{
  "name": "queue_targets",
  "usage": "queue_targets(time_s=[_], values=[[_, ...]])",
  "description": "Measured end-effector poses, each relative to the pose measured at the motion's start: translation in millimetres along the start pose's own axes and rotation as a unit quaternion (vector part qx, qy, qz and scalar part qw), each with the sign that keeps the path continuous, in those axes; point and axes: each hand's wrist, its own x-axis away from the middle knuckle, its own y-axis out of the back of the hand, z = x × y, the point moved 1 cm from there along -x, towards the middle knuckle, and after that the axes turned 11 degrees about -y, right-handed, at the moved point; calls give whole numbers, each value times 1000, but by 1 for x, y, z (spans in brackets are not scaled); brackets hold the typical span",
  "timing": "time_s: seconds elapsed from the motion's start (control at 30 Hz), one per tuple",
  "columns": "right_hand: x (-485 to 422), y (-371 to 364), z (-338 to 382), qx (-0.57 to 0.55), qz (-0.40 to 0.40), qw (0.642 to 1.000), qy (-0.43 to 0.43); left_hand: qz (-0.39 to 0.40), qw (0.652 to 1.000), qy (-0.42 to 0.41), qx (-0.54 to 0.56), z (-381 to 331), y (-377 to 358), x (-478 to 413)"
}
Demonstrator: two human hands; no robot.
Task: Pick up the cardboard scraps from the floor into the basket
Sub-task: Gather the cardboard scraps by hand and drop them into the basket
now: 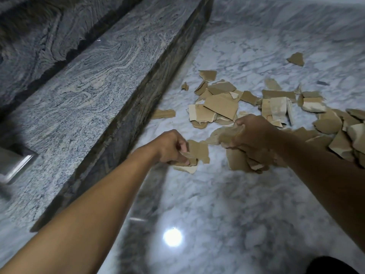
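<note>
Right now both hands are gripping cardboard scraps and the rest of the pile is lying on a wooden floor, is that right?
Not quite. The head view shows the floor is polished white marble with grey veins, not wood. The rest holds: the left hand and the right hand each grip cardboard scraps, and the pile lies on the floor beyond them.

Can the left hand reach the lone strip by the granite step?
Probably yes: bare floor lies between the left hand and the strip, but its grip already holds scraps.
</note>
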Motion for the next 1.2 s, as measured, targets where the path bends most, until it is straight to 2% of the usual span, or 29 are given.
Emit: queue_targets(time_s=[0.17,0.23,0.37,0.4,0.47,0.53,0.63,0.7,0.77,0.83,0.9,0.97,1.03,1.13,1.2], values=[[6,-27,-29,142,4,989,33,32,990,-38,-129,-19,-20,-32],[8,-38,-33,178,4,983,53,13,983,-30,-183,-25,-23,-37],[2,-35,-36,184,37,982,26,-42,967,-58,-246,-35,-22,-37],[-2,-30,-36,157,53,986,11,-57,972,-65,-217,-35,-20,-35],[-8,-15,-30,87,70,994,-9,-85,991,-58,-85,-34,-14,-32],[-17,-1,-16,30,55,998,-3,-128,991,-39,20,-35,-1,-28],[-30,-1,10,49,29,998,23,-177,978,8,108,-27,30,-22],[-36,-15,26,129,39,990,50,-138,989,20,53,-13,49,-14],[-37,-31,35,224,30,971,75,-65,997,31,2,-1,54,-4],[-35,-42,38,265,-22,960,85,-5,999,40,20,7,42,4],[-33,-54,33,275,-97,950,111,20,1000,23,0,11,17,4],[-30,-62,27,249,-118,952,134,30,996,2,-80,12,-9,0],[-28,-62,23,148,-73,976,145,32,989,-4,-147,12,-26,-4],[-33,-46,25,-8,-32,998,60,21,985,-6,-171,9,-30,-2],[-38,-34,31,-31,-25,999,17,20,984,-1,-176,6,-32,2]])
